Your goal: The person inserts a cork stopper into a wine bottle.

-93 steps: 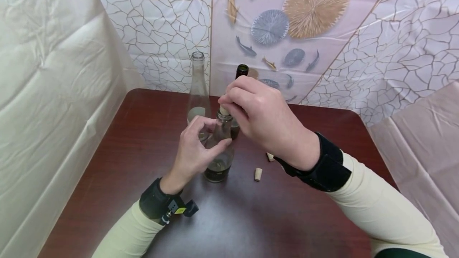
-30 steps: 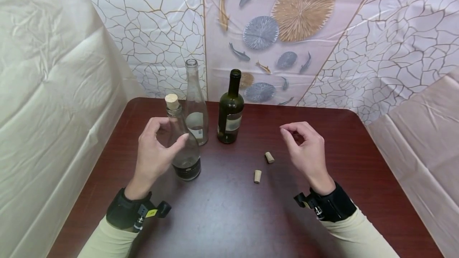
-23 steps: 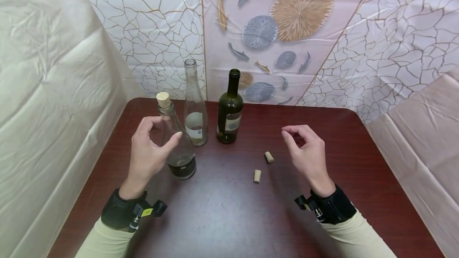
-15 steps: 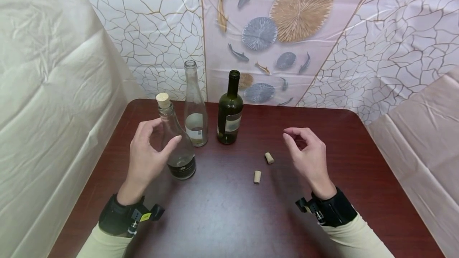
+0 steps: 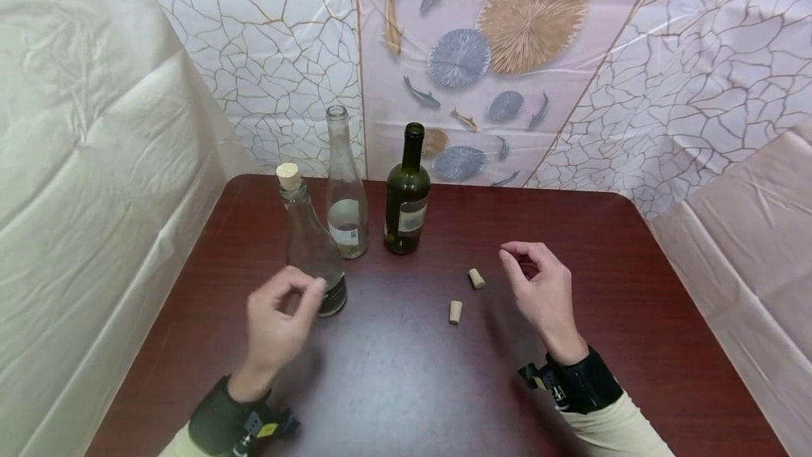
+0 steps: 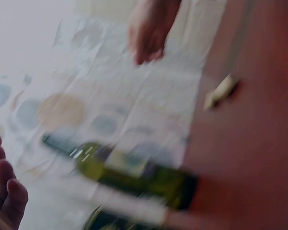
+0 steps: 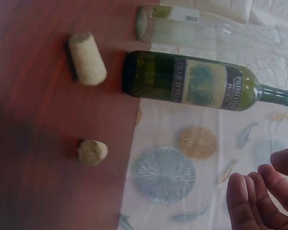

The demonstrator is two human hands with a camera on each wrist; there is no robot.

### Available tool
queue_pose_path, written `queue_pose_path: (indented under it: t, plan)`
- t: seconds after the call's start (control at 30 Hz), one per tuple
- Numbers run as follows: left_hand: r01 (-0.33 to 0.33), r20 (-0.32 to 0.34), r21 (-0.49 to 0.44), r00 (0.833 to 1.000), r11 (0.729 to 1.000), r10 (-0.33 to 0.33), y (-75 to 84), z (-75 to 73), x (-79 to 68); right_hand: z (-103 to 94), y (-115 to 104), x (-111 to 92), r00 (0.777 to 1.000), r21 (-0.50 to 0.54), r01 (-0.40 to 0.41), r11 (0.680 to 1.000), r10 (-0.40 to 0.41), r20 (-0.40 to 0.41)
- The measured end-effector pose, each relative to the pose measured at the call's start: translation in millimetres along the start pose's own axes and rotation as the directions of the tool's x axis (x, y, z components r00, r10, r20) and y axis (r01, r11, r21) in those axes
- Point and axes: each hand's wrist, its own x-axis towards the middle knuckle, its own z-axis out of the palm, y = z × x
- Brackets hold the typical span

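Observation:
A clear bottle with a dark band low down stands upright at the left, with a cork set in its mouth. In front of it is my left hand, fingers loosely bent and holding nothing; it hides part of the bottle's lower body. My right hand hovers to the right with thumb and fingers curved and nothing between them. Nearest to it lie one loose cork and, closer to me, a second loose cork. Both corks also appear in the right wrist view.
Behind the corked bottle stands a taller clear bottle with a pale label and an uncorked mouth. A green wine bottle, also uncorked, is right of it. The reddish-brown table ends at a patterned cloth backdrop.
My right hand has let go of the cork in the bottle's mouth and moved right. The bottle has shifted left with my left hand, which has since released it and drawn back toward me.

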Motion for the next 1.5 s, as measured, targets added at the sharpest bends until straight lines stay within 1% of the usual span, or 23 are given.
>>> queue_pose_path:
  t: [0.07,0.1,0.13,0.17,0.2,0.27,0.3,0.33,0.43,0.5,0.6,0.7,0.73,0.8,0.83,0.93,1.0,1.07,1.13,1.33,1.43,1.5]
  plan:
    - [-0.019,0.091,-0.049,0.996,0.999,0.023,-1.8,12.1,-10.9,3.3,2,-5,1.000,0.000,-0.003,1.000,0.003,-0.004]
    - [-0.014,0.133,-0.074,0.991,0.997,0.023,-3.4,18.1,-15.9,5.0,3,-7,1.000,0.000,-0.006,1.000,0.006,-0.007]
    - [0.006,0.174,-0.097,0.985,0.995,0.011,-5.5,23.8,-20.8,6.5,4,-10,1.000,-0.001,-0.010,1.000,0.010,-0.011]
    - [0.035,0.211,-0.108,0.977,0.994,-0.012,-7.8,29.1,-25.3,8.1,5,-13,1.000,-0.001,-0.015,1.000,0.015,-0.014]
    - [0.078,0.242,-0.118,0.969,0.990,-0.048,-10.1,33.6,-29.7,9.7,6,-16,1.000,0.001,-0.021,1.000,0.021,-0.016]
    - [0.178,0.290,-0.131,0.947,0.975,-0.134,-14.3,40.7,-37.7,12.9,7,-23,0.999,0.001,-0.033,0.999,0.033,-0.018]
    - [0.232,0.307,-0.127,0.934,0.964,-0.184,-15.8,43.1,-41.2,14.4,8,-26,0.999,0.000,-0.040,0.999,0.040,-0.016]
    - [0.274,0.317,-0.124,0.922,0.954,-0.224,-16.8,44.8,-44.0,15.7,8,-29,0.999,0.001,-0.047,0.999,0.047,-0.014]
    - [0.349,0.321,-0.101,0.898,0.932,-0.301,-19.2,47.7,-49.7,18.7,11,-36,0.998,0.006,-0.070,0.997,0.070,-0.002]
    - [0.381,0.317,-0.086,0.886,0.920,-0.338,-19.6,48.8,-51.1,19.5,14,-37,0.996,0.016,-0.087,0.996,0.087,0.010]
    - [0.417,0.316,-0.058,0.870,0.907,-0.380,-20.5,49.7,-51.5,20.4,19,-32,0.993,0.010,-0.109,0.994,0.109,0.046]
    - [0.443,0.317,-0.037,0.855,0.896,-0.410,-20.7,50.4,-52.1,21.0,25,-21,0.982,-0.049,-0.124,0.991,0.130,0.134]
    - [0.445,0.319,-0.035,0.853,0.895,-0.412,-20.8,50.6,-52.4,21.2,26,-17,0.974,-0.077,-0.128,0.989,0.140,0.175]
    - [0.455,0.326,-0.034,0.847,0.890,-0.421,-21.1,51.1,-53.4,21.8,28,-9,0.948,-0.132,-0.136,0.982,0.167,0.270]
    - [0.457,0.330,-0.032,0.844,0.889,-0.423,-21.4,51.3,-54.0,22.3,29,-5,0.930,-0.160,-0.135,0.978,0.181,0.319]
    - [0.460,0.342,-0.027,0.839,0.887,-0.424,-22.3,52.0,-55.8,24.8,29,6,0.867,-0.235,-0.129,0.964,0.224,0.446]
    - [0.463,0.347,-0.020,0.835,0.886,-0.428,-23.0,52.5,-56.8,27.5,28,12,0.830,-0.281,-0.108,0.954,0.242,0.502]
    - [0.463,0.349,-0.018,0.833,0.886,-0.429,-23.6,52.8,-57.0,31.3,28,18,0.805,-0.317,-0.086,0.944,0.254,0.536]
    - [0.467,0.350,-0.018,0.831,0.884,-0.432,-23.9,52.9,-56.8,35.4,29,23,0.792,-0.352,-0.074,0.933,0.270,0.548]
    - [0.483,0.356,0.003,0.818,0.876,-0.452,-22.6,52.8,-56.3,45.9,35,29,0.756,-0.426,-0.117,0.897,0.359,0.548]
    - [0.487,0.359,0.014,0.812,0.873,-0.459,-21.8,52.3,-56.2,51.0,39,28,0.743,-0.447,-0.122,0.886,0.380,0.551]
    - [0.493,0.362,0.020,0.807,0.870,-0.466,-21.4,51.9,-55.9,54.0,41,27,0.741,-0.456,-0.120,0.882,0.385,0.550]
